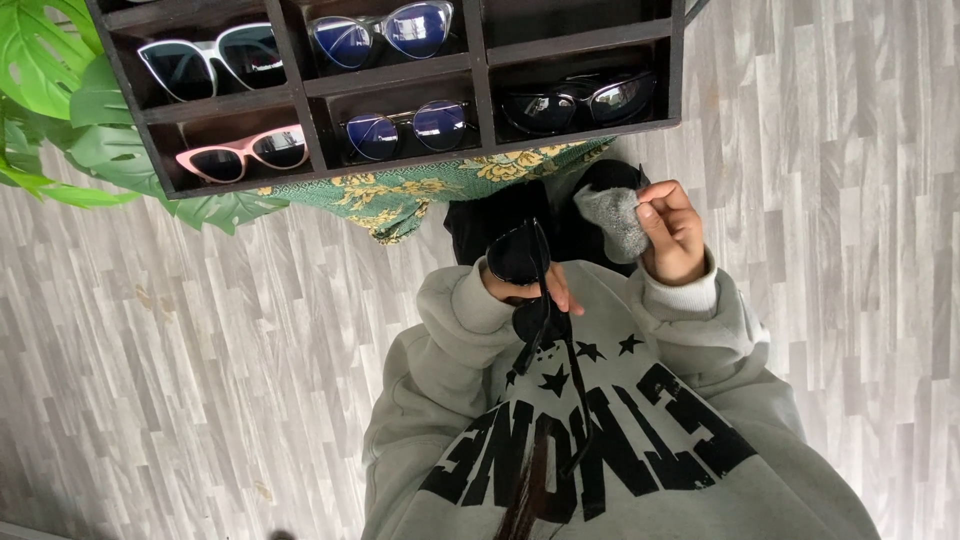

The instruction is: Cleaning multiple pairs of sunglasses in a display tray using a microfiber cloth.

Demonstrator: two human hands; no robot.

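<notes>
My left hand (530,290) grips a pair of black sunglasses (522,262) by the frame, lenses up, with the thin black temples hanging down over my grey sweatshirt. Only the fingertips of that hand show; the sleeve and the glasses cover the rest. My right hand (672,232) is raised beside it and pinches a small grey cloth (612,216) between thumb and fingers. The cloth hangs a short way to the right of the sunglasses and does not touch them.
A dark wooden display rack (480,75) stands in front of me on a green patterned cloth (400,195), with several pairs of glasses in its compartments, one pink (242,155). Big green leaves (45,70) fill the upper left. Grey wood-look floor lies all round.
</notes>
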